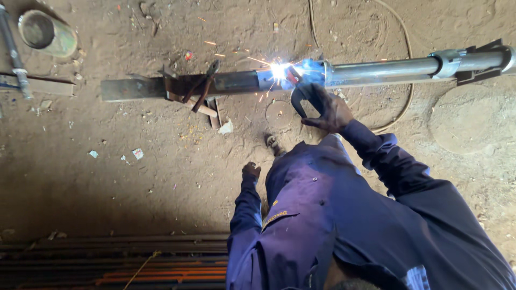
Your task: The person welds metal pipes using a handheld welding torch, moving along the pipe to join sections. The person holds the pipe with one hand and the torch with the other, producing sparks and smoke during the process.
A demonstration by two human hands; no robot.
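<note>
My right hand (325, 110) reaches forward in a dark glove and grips a welding electrode holder (299, 91) with a curved handle. Its tip meets a long steel pipe (387, 69) lying across the dirt floor, where a bright arc (278, 70) throws sparks. The pipe joins a darker flat steel section (134, 88) to the left, with locking pliers (201, 86) clamped on it. My left hand (251, 171) hangs low beside my blue coverall, fingers curled, holding nothing and away from the pipe.
A round metal tin (45, 33) stands at the upper left beside a thin rod (15, 56). A round disc (279, 114) lies under the pipe. A cable (404, 64) loops over the dirt. Steel bars (134, 260) are stacked at the bottom left.
</note>
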